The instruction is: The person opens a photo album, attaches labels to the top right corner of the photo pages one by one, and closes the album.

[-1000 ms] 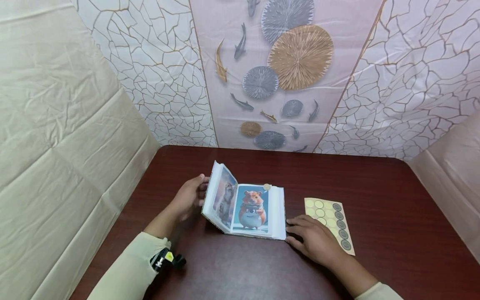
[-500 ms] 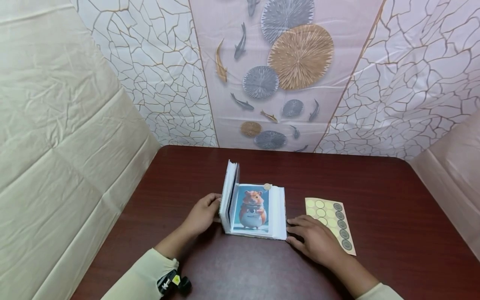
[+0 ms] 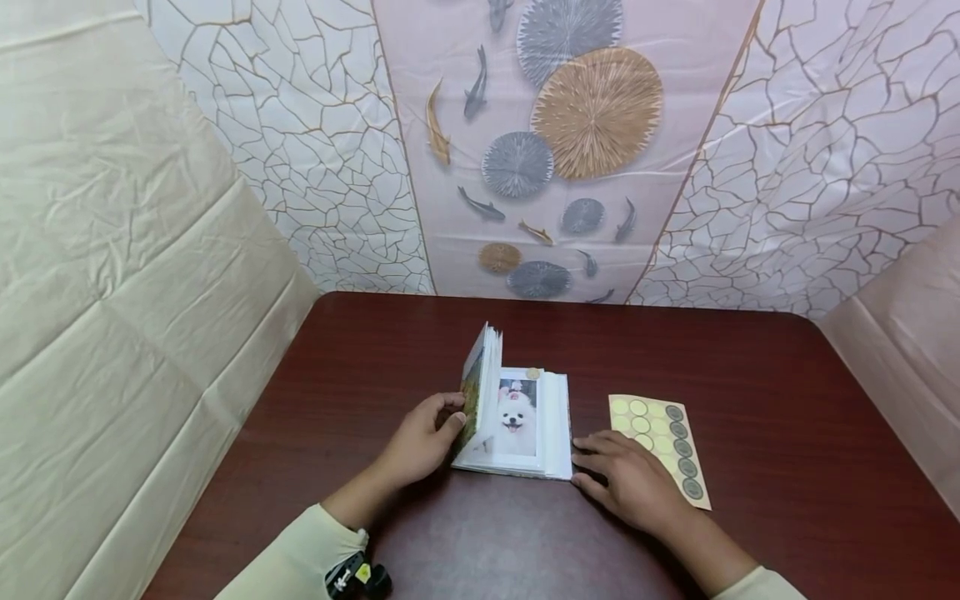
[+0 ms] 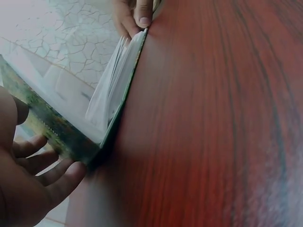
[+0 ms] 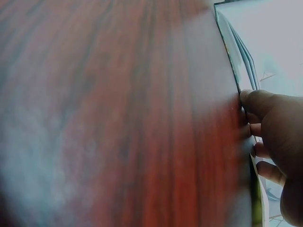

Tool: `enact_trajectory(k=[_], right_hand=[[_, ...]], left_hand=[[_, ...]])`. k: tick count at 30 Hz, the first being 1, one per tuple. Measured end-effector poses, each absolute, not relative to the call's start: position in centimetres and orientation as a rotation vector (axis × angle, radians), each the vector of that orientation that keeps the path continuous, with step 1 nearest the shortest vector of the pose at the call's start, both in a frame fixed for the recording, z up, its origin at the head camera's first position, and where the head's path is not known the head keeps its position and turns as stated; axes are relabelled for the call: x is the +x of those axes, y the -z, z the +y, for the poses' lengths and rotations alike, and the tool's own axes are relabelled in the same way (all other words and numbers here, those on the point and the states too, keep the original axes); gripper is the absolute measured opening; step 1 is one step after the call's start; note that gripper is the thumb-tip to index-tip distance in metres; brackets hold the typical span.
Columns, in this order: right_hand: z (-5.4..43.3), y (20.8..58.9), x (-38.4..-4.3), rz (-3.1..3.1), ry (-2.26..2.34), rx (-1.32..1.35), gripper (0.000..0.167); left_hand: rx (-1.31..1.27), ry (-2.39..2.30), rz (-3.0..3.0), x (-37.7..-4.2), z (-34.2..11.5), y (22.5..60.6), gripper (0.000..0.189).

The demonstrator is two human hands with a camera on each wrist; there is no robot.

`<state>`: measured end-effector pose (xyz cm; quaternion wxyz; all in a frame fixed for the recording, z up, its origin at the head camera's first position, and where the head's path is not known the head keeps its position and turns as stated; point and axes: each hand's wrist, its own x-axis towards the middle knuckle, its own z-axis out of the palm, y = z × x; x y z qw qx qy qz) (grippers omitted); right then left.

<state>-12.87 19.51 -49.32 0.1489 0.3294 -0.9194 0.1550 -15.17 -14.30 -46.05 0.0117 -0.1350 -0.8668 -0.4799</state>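
A small photo album (image 3: 555, 429) lies on the dark red table, partly open, its left cover and a block of pages standing up. Its showing page holds a photo (image 3: 514, 421) of a fluffy white dog. My left hand (image 3: 417, 442) is at the outside of the raised cover; in the left wrist view its fingers (image 4: 61, 182) touch the green patterned cover (image 4: 47, 125) without wrapping round it. Along the album's right edge rests my right hand (image 3: 626, 479), fingertips right at the edge. In the right wrist view its thumb (image 5: 253, 100) touches that edge.
A yellow sheet of round stickers (image 3: 660, 442), with a row of grey discs down its right side, lies right of the album, partly behind my right hand. A round sticker (image 3: 533, 373) sits at the page's top edge. Patterned cloth (image 3: 540, 150) hangs behind the table.
My left hand has moved right with the raised cover and pages, which now lean further over. The hamster photo has given way to a white dog photo. My right hand stays put.
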Motion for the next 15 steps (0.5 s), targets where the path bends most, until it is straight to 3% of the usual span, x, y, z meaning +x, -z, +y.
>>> enact_trajectory(k=[15], right_hand=[[19.6, 49.3, -12.9, -2.618, -0.457, 0.955, 0.034]], left_hand=[[-0.615, 1.227, -2.773, -14.7, -12.8, 46.2, 0.025]])
